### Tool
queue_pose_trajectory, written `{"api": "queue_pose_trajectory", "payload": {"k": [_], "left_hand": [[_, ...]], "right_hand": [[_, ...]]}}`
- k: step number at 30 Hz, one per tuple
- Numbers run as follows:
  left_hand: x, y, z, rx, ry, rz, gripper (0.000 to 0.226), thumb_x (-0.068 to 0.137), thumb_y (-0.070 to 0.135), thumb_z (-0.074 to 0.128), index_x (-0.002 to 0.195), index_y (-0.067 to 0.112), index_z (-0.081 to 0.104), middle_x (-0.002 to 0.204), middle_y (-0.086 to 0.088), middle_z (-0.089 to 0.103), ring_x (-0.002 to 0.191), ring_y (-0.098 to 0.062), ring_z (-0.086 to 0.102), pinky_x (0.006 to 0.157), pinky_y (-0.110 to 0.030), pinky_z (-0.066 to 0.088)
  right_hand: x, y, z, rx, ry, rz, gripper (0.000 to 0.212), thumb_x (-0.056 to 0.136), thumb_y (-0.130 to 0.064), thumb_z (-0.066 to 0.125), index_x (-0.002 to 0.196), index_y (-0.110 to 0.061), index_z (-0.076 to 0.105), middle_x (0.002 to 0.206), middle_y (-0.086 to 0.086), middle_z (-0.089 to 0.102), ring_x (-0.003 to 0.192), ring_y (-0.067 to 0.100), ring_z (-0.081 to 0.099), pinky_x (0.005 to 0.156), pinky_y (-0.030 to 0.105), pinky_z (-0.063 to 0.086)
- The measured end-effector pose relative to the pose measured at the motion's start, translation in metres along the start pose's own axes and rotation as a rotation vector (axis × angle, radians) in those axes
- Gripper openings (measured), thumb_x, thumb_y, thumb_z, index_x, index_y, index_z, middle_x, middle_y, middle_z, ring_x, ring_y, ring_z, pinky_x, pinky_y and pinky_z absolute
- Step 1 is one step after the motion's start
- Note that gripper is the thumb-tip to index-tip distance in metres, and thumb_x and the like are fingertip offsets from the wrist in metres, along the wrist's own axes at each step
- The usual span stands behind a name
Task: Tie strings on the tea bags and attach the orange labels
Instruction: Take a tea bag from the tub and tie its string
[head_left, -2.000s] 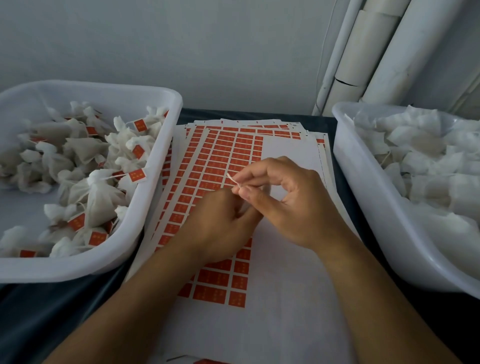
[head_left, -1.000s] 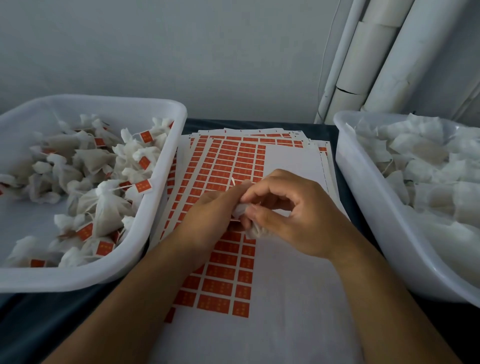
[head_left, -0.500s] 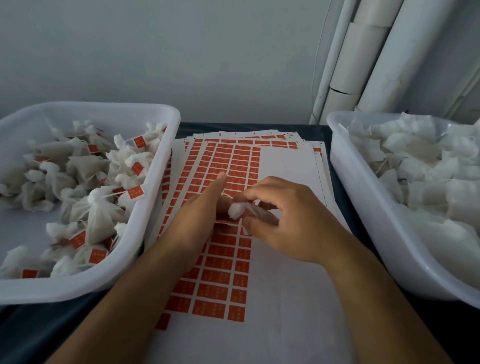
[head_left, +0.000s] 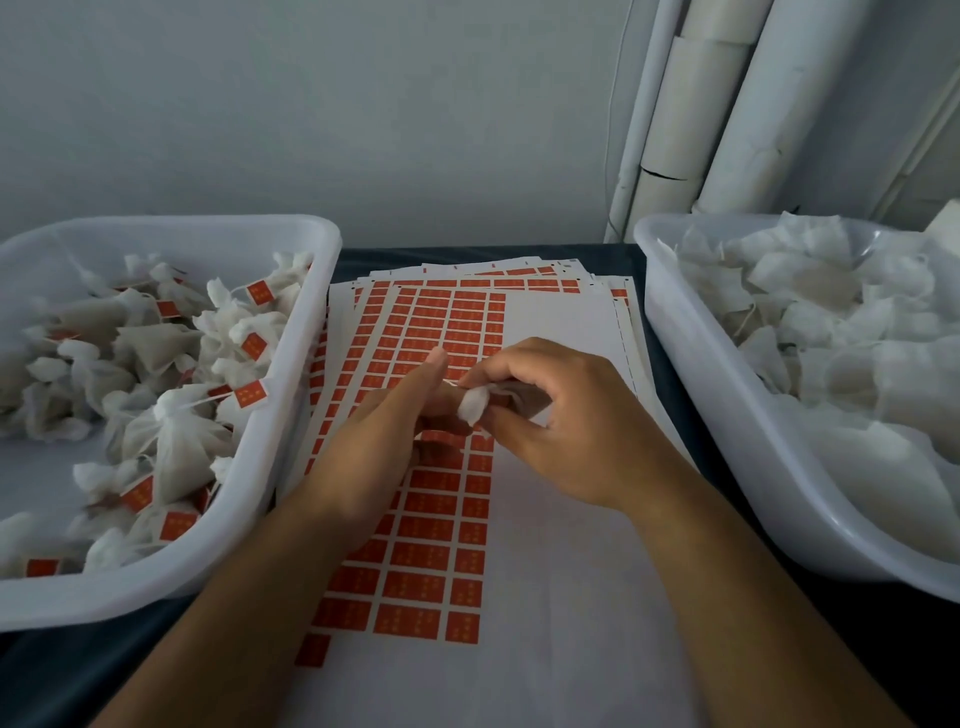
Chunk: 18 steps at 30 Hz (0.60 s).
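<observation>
right hand (head_left: 566, 426) pinches a crumpled gauzy tea bag (head_left: 475, 406) above the label sheets (head_left: 561, 519) | left hand (head_left: 384, 431) with straight fingers touches its thin string (head_left: 451, 383) | left tub (head_left: 306, 395): tied, labelled pouches | right tub (head_left: 691, 374): flat white bags

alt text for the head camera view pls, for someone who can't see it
Two hands meet over a stack of orange label sheets: the right hand pinches a small white tea bag while the left hand works at its string. A white tub on the left holds labelled bags; another tub on the right holds unlabelled ones.
</observation>
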<state>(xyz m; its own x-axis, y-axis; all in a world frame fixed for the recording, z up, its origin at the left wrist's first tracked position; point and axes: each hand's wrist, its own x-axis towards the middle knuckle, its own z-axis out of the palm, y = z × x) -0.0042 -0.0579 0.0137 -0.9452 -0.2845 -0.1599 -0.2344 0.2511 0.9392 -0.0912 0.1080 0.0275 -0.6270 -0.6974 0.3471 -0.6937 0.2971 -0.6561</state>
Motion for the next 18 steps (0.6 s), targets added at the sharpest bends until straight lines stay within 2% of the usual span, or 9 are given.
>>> {"api": "queue_pose_trajectory", "payload": {"k": [5,7,10,12,14,16,18], "left_hand": [[0.001,-0.002,0.003,0.048,0.045,-0.008,0.067,0.083,0.085,0.023,0.105,0.047,0.074,0.106,0.019,0.074,0.107,-0.009,0.068,0.108,-0.051,0.044],[0.002,-0.003,0.002,0.004,0.038,-0.004,0.062,0.085,0.082,0.027,0.106,0.046,0.074,0.105,0.015,0.075,0.107,-0.013,0.069,0.107,-0.051,0.046],[0.003,-0.005,0.000,-0.148,-0.042,-0.009,0.053,0.095,0.067,0.036,0.114,0.034,0.074,0.112,0.004,0.075,0.109,-0.020,0.070,0.101,-0.048,0.052],[0.003,-0.004,-0.002,-0.224,-0.113,-0.021,0.043,0.101,0.053,0.043,0.117,0.029,0.074,0.112,0.001,0.074,0.105,-0.018,0.071,0.089,-0.036,0.058],[0.002,-0.001,-0.001,-0.290,-0.161,-0.045,0.035,0.100,0.046,0.051,0.114,0.026,0.076,0.107,-0.001,0.074,0.093,-0.012,0.072,0.080,-0.027,0.057],[0.001,0.001,-0.001,-0.347,-0.189,-0.062,0.033,0.093,0.047,0.060,0.110,0.025,0.078,0.106,-0.002,0.073,0.087,-0.011,0.071,0.078,-0.026,0.057],[0.000,0.002,-0.001,-0.395,-0.207,-0.082,0.034,0.089,0.046,0.066,0.111,0.023,0.078,0.113,-0.006,0.071,0.089,-0.013,0.070,0.080,-0.029,0.058]], "right_hand": [[0.001,0.002,0.002,0.082,0.022,0.043,0.019,0.093,-0.036,0.074,0.111,-0.027,0.073,0.108,-0.018,0.071,0.100,0.001,0.065,0.086,0.011,0.052],[0.001,0.002,0.003,0.099,0.033,0.046,0.016,0.094,-0.036,0.074,0.108,-0.029,0.072,0.106,-0.018,0.071,0.098,0.002,0.066,0.086,0.011,0.052],[0.001,0.000,0.002,0.127,0.067,0.023,0.011,0.094,-0.033,0.073,0.104,-0.028,0.072,0.100,-0.018,0.070,0.093,0.003,0.067,0.084,0.014,0.053],[0.000,0.000,-0.001,0.159,0.069,0.010,0.006,0.094,-0.030,0.074,0.100,-0.028,0.072,0.095,-0.019,0.069,0.089,0.004,0.067,0.080,0.014,0.052],[-0.001,0.000,-0.004,0.176,0.045,0.007,0.004,0.094,-0.027,0.074,0.097,-0.029,0.072,0.092,-0.019,0.069,0.088,0.005,0.068,0.079,0.013,0.052],[-0.001,0.000,-0.008,0.188,0.022,0.002,0.005,0.094,-0.025,0.073,0.097,-0.029,0.072,0.092,-0.019,0.070,0.089,0.004,0.069,0.079,0.011,0.051],[-0.001,0.000,-0.010,0.220,0.010,0.000,0.007,0.094,-0.022,0.073,0.097,-0.029,0.073,0.091,-0.019,0.072,0.091,0.004,0.070,0.079,0.009,0.050]]}}
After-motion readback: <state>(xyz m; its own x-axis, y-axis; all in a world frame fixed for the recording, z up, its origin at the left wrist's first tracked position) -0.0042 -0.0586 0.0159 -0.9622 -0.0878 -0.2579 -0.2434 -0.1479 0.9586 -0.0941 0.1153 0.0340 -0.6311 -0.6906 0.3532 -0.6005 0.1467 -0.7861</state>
